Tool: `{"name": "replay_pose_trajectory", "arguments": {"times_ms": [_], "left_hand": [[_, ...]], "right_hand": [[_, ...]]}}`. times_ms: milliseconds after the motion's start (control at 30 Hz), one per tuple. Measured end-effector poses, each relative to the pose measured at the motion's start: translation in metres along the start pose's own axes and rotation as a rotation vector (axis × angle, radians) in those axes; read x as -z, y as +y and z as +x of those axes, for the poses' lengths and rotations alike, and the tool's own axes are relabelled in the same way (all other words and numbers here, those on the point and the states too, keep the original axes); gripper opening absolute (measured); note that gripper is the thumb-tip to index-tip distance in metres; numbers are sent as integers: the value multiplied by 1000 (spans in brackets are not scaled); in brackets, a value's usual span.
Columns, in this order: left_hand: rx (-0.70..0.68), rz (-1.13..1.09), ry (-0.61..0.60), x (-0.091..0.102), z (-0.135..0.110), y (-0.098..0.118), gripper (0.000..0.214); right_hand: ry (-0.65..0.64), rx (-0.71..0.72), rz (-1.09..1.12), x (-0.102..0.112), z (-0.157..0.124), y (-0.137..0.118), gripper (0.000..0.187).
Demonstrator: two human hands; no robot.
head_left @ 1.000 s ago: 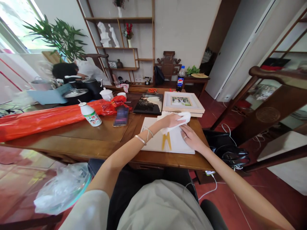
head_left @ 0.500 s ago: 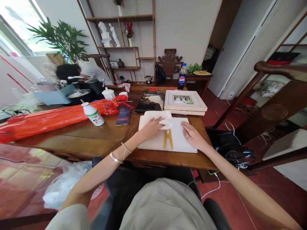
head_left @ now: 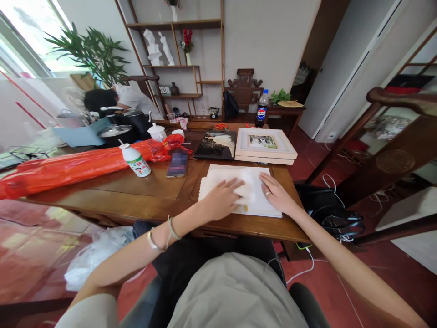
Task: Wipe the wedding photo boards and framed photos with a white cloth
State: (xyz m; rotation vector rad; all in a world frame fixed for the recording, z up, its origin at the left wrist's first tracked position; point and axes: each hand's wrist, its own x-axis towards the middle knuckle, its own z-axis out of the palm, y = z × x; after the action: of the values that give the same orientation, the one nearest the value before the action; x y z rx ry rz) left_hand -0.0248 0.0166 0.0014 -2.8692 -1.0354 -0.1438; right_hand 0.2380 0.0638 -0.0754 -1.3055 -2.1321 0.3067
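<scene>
My left hand [head_left: 221, 200] presses a white cloth [head_left: 248, 190] onto a white board [head_left: 262, 207] lying flat at the near edge of the wooden table [head_left: 136, 191]. Its fingers lie on the cloth and hold it down. A bit of a yellow shape [head_left: 243, 209] on the board shows under that hand. My right hand [head_left: 277, 193] rests flat on the right part of the board, fingers stretched out, holding nothing. A ring is on one finger.
Behind the board lie a white picture frame [head_left: 264, 146] and a dark picture [head_left: 216, 145]. A phone [head_left: 177, 163], a small white bottle [head_left: 135, 160] and a long red plastic bag [head_left: 68, 166] lie to the left. Another person [head_left: 112, 98] bends over pots at far left. A black bag [head_left: 327, 214] sits on the floor at right.
My left hand has drawn the cloth from the board's far edge down toward me, now covering the yellow shape. My right hand stayed on the board.
</scene>
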Motion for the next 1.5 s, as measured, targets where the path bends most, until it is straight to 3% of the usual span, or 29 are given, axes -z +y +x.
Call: {"name": "replay_pose_trajectory", "arguments": {"times_ms": [100,167,267,400,500,600,800,933,1067,1300,1400,1500], "left_hand": [[7,13,6,-12,20,-24,26],[-8,14,3,-16,23,-28,27],[-12,11,-26,-10,9,-13,24],[-108,-15,-85,16,-22,19,22],[-199,-59,-137,32,-31,21,22],[-171,-64,-159,30,-23,-2,24],[71,25,-51,-10,10,-72,31],[112,74,-35,-21,16,-89,34],[89,71,-74,-12,2,-71,30],[-52,4,-81,12,-66,-9,19],[-52,-19,-58,11,-74,-6,18],[3,-36,-67,3,-56,-27,20]], "right_hand": [[-4,8,-17,0,0,0,48],[-11,10,-25,0,0,0,49],[-6,2,-13,0,-1,-2,48],[0,-3,7,0,0,-2,48],[-5,7,2,0,0,-2,49],[-13,4,-14,1,1,-2,49],[-12,-6,-6,1,-1,-1,49],[-19,-21,-6,0,-1,-1,49],[-27,-40,-10,2,0,-4,49],[-48,-28,-29,4,1,-7,51],[-49,-28,-40,3,1,-6,52],[-38,-30,-30,3,1,-6,52]]}}
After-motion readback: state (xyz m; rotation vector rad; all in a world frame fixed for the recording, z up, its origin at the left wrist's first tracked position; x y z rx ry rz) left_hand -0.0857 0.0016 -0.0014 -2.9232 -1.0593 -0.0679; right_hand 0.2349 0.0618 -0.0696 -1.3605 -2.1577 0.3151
